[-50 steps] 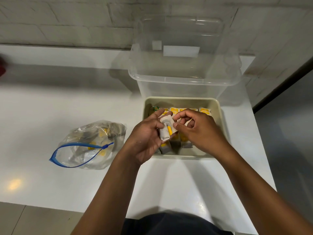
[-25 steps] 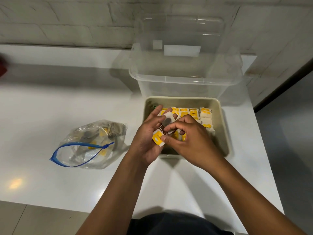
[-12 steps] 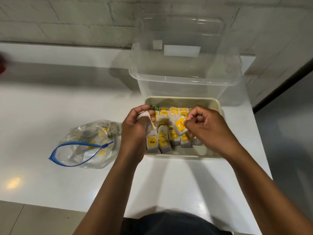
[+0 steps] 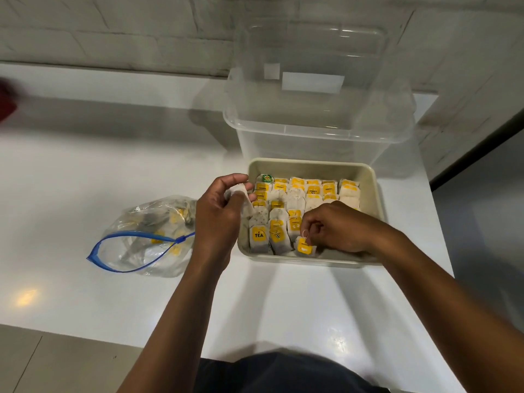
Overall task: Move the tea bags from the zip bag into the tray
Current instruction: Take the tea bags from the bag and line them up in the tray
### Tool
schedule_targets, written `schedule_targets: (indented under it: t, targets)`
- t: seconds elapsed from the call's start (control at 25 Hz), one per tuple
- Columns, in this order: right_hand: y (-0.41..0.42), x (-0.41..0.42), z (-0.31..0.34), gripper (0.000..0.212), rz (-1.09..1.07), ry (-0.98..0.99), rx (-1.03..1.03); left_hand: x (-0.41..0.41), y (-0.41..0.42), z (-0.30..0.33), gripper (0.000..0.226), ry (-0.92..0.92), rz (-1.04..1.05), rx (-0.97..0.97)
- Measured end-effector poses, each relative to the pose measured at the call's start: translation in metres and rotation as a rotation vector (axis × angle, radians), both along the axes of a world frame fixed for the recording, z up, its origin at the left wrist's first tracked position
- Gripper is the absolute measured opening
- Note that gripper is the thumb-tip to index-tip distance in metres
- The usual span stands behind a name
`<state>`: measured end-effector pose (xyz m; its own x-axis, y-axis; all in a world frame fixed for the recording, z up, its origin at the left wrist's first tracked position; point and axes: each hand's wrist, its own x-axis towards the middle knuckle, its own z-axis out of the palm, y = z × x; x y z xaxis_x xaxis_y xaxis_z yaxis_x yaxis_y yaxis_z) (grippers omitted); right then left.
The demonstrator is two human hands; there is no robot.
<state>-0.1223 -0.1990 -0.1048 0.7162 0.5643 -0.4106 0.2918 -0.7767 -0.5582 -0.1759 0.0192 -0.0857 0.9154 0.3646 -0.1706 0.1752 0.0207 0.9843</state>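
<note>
Task well advanced: rows of tea bags fill the tray near the table's far right edge, the right hand pinching one into the front row, the left hand holding another, several remaining in the open zip bag near the table's front edge.

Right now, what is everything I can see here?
tray: one, beige, on the counter's right part
tea bags in tray: many, yellow-tagged, in rows
zip bag: one, clear with blue zip, open, left of tray, some tea bags inside
clear box: one, behind tray
counter: one, white
left hand: holds a tea bag at the tray's left edge
right hand: pinches a tea bag tag over the tray's near side
</note>
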Motion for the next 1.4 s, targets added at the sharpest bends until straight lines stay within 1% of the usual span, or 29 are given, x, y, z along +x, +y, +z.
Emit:
schedule_targets:
  t: [0.12, 0.2, 0.28, 0.4, 0.52, 0.64, 0.68, 0.72, 0.76, 0.84, 0.88, 0.92, 1.0, 1.12, 1.2, 1.32, 1.4]
  targets:
    - [0.007, 0.009, -0.006, 0.016, 0.043, 0.021, -0.051, 0.000, 0.000, -0.001, 0.024, -0.006, -0.020, 0.048]
    - [0.012, 0.014, -0.011, 0.013, 0.053, -0.068, -0.087, -0.001, -0.001, -0.002, 0.024, -0.010, -0.032, 0.083]
    - [0.017, 0.016, -0.018, 0.012, 0.026, -0.153, -0.079, -0.002, -0.001, -0.003, 0.023, -0.013, -0.039, 0.092]
    - [0.022, 0.016, -0.027, 0.008, -0.049, -0.188, -0.044, -0.002, -0.001, -0.002, 0.023, -0.009, -0.054, 0.070]
    - [0.024, 0.014, -0.031, 0.009, -0.113, -0.220, -0.026, -0.001, -0.004, 0.002, 0.027, 0.008, -0.099, -0.047]
    - [0.023, 0.011, -0.025, 0.011, -0.167, -0.229, -0.037, 0.001, -0.009, 0.004, 0.034, 0.058, -0.137, -0.288]
    - [0.022, 0.010, -0.020, 0.012, -0.217, -0.248, 0.005, 0.001, -0.010, 0.004, 0.036, 0.073, -0.141, -0.356]
    - [0.020, 0.008, -0.012, 0.011, -0.289, -0.248, 0.103, 0.002, -0.012, 0.004, 0.038, 0.085, -0.144, -0.413]
    - [0.019, 0.006, -0.003, 0.010, -0.371, -0.212, 0.258, 0.002, -0.014, 0.004, 0.040, 0.093, -0.150, -0.463]
    - [0.020, -0.002, 0.018, 0.012, -0.465, -0.006, 0.587, 0.003, -0.018, 0.005, 0.043, 0.099, -0.184, -0.535]
    - [0.020, -0.006, 0.026, 0.015, -0.453, 0.096, 0.679, 0.003, -0.022, 0.006, 0.044, 0.099, -0.212, -0.551]
    - [0.020, -0.010, 0.030, 0.017, -0.419, 0.147, 0.714, 0.002, -0.026, 0.007, 0.045, 0.099, -0.246, -0.550]
    - [0.019, -0.014, 0.028, 0.017, -0.384, 0.150, 0.723, 0.002, -0.034, 0.008, 0.046, 0.102, -0.320, -0.502]
    - [0.014, -0.013, 0.022, 0.018, -0.443, 0.132, 0.738, 0.002, -0.039, 0.005, 0.052, 0.110, -0.388, -0.410]
    - [0.011, -0.014, 0.021, 0.019, -0.441, 0.143, 0.736, 0.001, -0.038, 0.002, 0.059, 0.118, -0.446, -0.345]
    - [0.007, -0.015, 0.019, 0.017, -0.429, 0.153, 0.682, -0.002, -0.037, -0.006, 0.073, 0.136, -0.517, -0.277]
    - [0.002, -0.014, 0.015, 0.016, -0.435, 0.144, 0.592, -0.004, -0.037, -0.009, 0.080, 0.135, -0.513, -0.189]
